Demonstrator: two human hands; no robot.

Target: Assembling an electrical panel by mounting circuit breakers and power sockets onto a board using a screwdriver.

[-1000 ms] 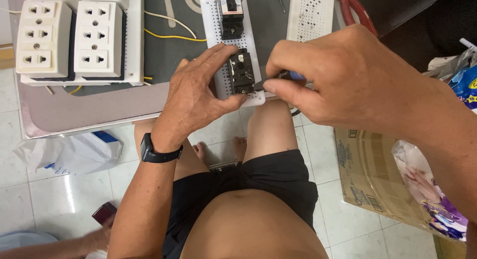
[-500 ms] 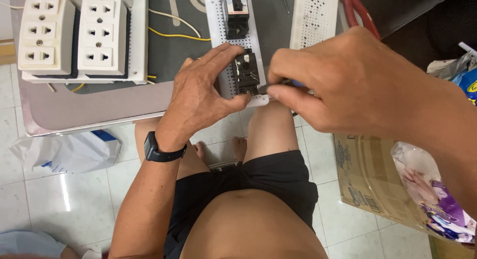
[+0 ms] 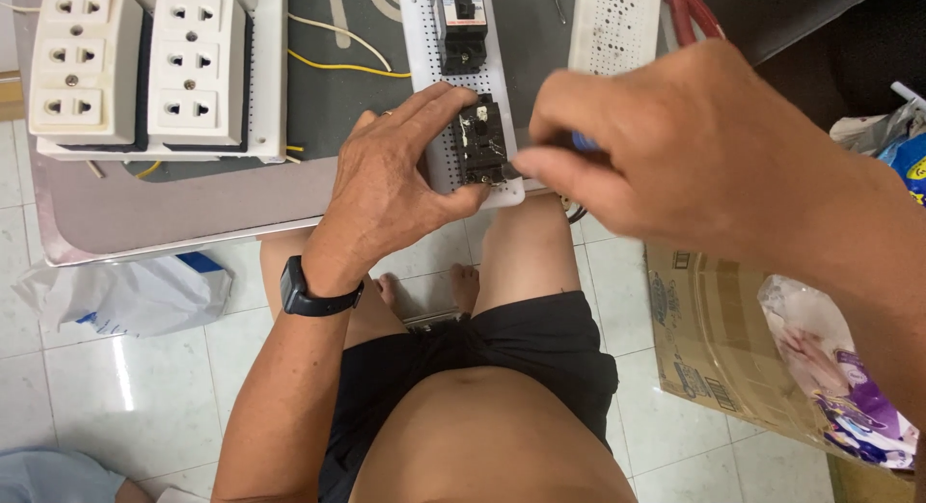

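While the left hand (image 3: 395, 190) grips the black breaker (image 3: 479, 141), the right hand (image 3: 666, 146) pinches a blue-handled screwdriver (image 3: 582, 141) beside it.

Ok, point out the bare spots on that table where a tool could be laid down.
The grey strip of table between the white socket blocks and the near edge, left of the left hand, is bare. The dark mat right of the sockets has only yellow wire across it. Around the black breaker, both hands crowd in, the right hand holding a blue-handled tool.
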